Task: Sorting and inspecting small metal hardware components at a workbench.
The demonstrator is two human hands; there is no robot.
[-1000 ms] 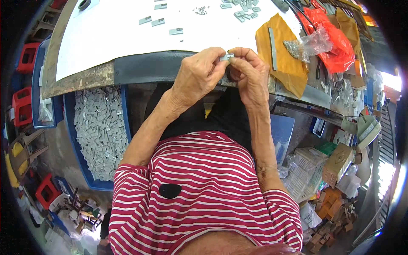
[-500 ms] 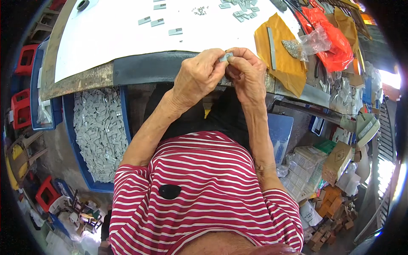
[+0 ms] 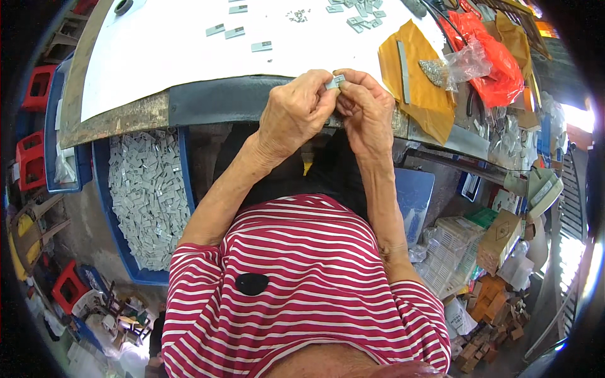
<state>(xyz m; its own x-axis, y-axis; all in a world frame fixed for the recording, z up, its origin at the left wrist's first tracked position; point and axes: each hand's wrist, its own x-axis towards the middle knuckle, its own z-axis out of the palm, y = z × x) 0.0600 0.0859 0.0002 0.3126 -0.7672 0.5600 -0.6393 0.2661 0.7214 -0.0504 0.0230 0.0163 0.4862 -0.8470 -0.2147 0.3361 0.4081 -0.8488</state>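
Note:
My left hand and my right hand meet just in front of the table's near edge, fingertips pinched together on one small grey metal piece. Both hands hold it; most of the piece is hidden by my fingers. Behind them lies the white table top with three loose grey pieces in a row and a cluster of several more farther back. My red and white striped shirt fills the lower middle.
A blue bin full of grey pieces stands at my lower left. A yellow envelope with a clear bag of small parts and a red plastic bag lie at right. Cardboard boxes, red crates surround me.
None of note; both hands stay pinched on the small grey piece at the table edge, with only slight finger movement.

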